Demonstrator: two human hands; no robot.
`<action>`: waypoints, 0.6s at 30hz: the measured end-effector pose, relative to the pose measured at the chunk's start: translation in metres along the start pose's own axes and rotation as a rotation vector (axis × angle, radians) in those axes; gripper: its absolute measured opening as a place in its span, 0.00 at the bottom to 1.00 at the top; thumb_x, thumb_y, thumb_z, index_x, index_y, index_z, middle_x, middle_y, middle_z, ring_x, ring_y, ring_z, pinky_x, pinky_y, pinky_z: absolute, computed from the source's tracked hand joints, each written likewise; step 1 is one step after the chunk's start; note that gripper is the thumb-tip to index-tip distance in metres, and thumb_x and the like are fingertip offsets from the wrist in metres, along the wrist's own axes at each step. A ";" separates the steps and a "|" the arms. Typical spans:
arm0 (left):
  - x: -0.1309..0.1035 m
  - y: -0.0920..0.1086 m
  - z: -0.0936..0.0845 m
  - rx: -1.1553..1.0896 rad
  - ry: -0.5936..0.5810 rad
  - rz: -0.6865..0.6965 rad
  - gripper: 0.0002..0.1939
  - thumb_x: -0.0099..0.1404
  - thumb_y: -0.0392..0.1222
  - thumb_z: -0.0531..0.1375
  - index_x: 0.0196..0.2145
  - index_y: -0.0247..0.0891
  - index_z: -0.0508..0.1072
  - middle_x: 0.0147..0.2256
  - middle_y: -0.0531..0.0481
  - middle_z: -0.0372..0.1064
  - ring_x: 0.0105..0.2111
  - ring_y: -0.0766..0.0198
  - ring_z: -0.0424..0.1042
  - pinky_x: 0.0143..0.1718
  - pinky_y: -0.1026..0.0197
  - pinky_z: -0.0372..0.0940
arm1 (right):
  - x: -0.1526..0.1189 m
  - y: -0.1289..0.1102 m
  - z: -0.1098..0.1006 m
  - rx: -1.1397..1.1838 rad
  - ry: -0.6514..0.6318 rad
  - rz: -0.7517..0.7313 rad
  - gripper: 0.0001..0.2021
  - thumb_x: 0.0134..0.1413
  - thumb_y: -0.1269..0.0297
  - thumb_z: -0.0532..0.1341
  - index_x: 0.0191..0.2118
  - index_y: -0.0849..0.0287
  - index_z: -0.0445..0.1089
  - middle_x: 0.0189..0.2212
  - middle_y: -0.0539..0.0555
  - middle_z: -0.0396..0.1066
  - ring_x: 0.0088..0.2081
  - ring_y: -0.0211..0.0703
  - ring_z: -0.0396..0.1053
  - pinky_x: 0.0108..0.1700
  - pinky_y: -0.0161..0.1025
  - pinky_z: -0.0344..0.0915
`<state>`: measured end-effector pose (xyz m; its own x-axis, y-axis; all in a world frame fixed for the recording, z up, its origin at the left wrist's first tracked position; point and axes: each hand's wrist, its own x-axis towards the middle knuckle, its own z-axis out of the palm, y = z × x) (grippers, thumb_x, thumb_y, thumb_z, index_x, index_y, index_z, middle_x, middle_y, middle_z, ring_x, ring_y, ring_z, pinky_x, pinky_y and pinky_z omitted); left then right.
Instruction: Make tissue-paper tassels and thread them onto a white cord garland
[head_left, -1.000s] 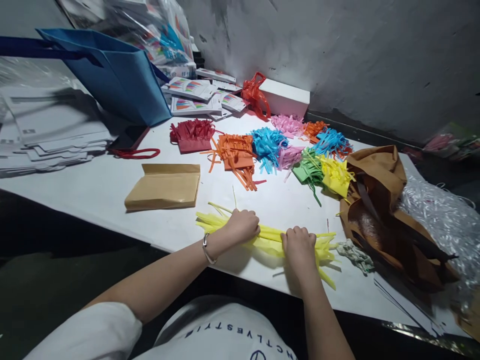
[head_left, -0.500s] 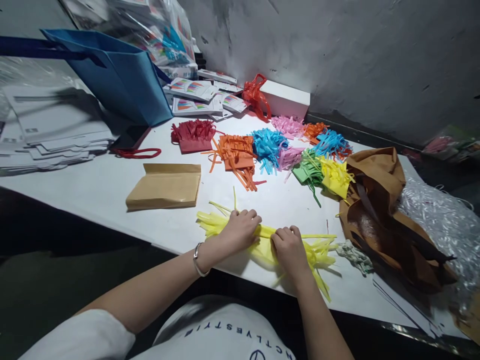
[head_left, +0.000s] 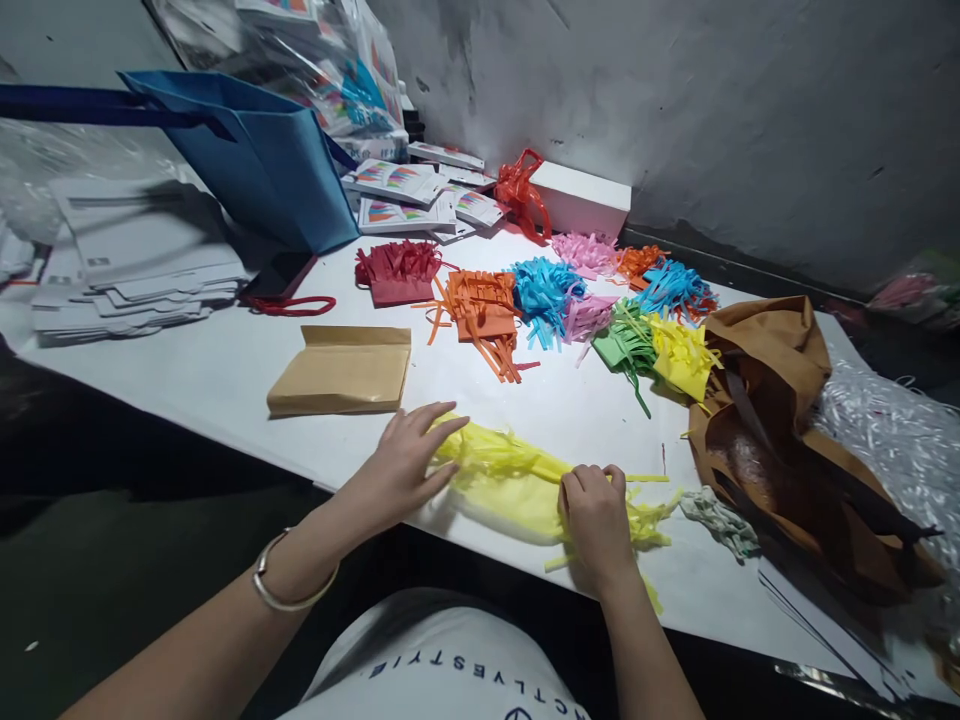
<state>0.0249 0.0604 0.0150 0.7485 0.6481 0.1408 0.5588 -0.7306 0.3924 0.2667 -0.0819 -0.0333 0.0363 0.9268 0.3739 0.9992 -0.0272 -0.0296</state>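
Observation:
A yellow fringed paper sheet [head_left: 510, 485] lies across the table's front edge, its cut strips spilling out on the right. My left hand [head_left: 409, 462] is at the sheet's left end, fingers spread and touching the strips there. Closed on the folded middle band, right of centre, is my right hand [head_left: 596, 515]; its fingertips are curled over the paper. Behind the sheet lie finished-looking fringe bundles: a red one [head_left: 399, 275], an orange one [head_left: 484, 310], a blue one [head_left: 546, 295], a green one [head_left: 626, 338] and a yellow one [head_left: 684, 355].
A brown paper packet [head_left: 341, 375] lies to the left. Farther back stand a blue bag [head_left: 270, 160], stacked white envelopes [head_left: 142, 240] and a white box [head_left: 585, 195]. On the right are a brown cloth bag [head_left: 757, 400], a crumpled glove-like cloth [head_left: 720, 520] and clear plastic [head_left: 892, 430].
My left hand has let go of the middle of the yellow paper and moved left to its end, with fingers spreading. My right hand keeps its grip. The view has shifted slightly.

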 end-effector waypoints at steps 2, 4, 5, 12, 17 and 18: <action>0.004 0.022 0.007 -0.066 0.054 0.199 0.19 0.70 0.38 0.53 0.57 0.41 0.65 0.56 0.40 0.63 0.55 0.53 0.63 0.55 0.50 0.60 | 0.002 -0.005 -0.002 0.016 0.003 -0.017 0.13 0.61 0.79 0.53 0.30 0.58 0.67 0.29 0.54 0.68 0.34 0.44 0.62 0.50 0.48 0.52; 0.013 0.042 0.025 -0.034 0.016 0.366 0.15 0.69 0.33 0.52 0.52 0.40 0.68 0.50 0.43 0.68 0.49 0.56 0.66 0.50 0.54 0.61 | 0.004 -0.010 -0.003 0.040 0.005 -0.049 0.12 0.63 0.77 0.53 0.31 0.57 0.67 0.29 0.53 0.68 0.34 0.43 0.62 0.50 0.47 0.52; 0.018 0.048 0.036 0.023 -0.019 0.400 0.13 0.69 0.32 0.53 0.49 0.39 0.70 0.47 0.43 0.70 0.47 0.56 0.66 0.48 0.54 0.61 | 0.004 -0.012 -0.004 0.052 0.006 -0.066 0.12 0.64 0.75 0.53 0.31 0.57 0.67 0.29 0.52 0.68 0.34 0.43 0.62 0.50 0.46 0.52; 0.029 0.027 0.078 0.136 0.008 0.397 0.06 0.67 0.31 0.57 0.39 0.37 0.74 0.37 0.47 0.72 0.39 0.58 0.66 0.44 0.53 0.55 | -0.007 -0.017 0.001 0.079 0.016 -0.006 0.04 0.64 0.69 0.57 0.36 0.58 0.67 0.33 0.55 0.70 0.38 0.46 0.64 0.51 0.49 0.51; 0.021 0.021 0.080 0.069 0.128 0.448 0.07 0.69 0.34 0.57 0.39 0.39 0.76 0.38 0.48 0.72 0.41 0.58 0.65 0.45 0.54 0.54 | -0.003 -0.024 0.004 0.083 -0.024 -0.065 0.07 0.61 0.76 0.56 0.35 0.58 0.67 0.33 0.53 0.70 0.39 0.46 0.64 0.53 0.49 0.51; 0.020 0.021 0.080 0.070 0.125 0.456 0.07 0.69 0.34 0.57 0.38 0.39 0.76 0.36 0.48 0.72 0.40 0.58 0.65 0.44 0.54 0.54 | -0.004 -0.023 0.004 0.086 -0.027 -0.077 0.08 0.61 0.77 0.55 0.34 0.58 0.67 0.32 0.53 0.70 0.37 0.45 0.64 0.53 0.49 0.52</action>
<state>0.0803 0.0409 -0.0467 0.8766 0.2754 0.3947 0.2089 -0.9566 0.2033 0.2438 -0.0829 -0.0380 -0.0424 0.9348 0.3527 0.9937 0.0760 -0.0818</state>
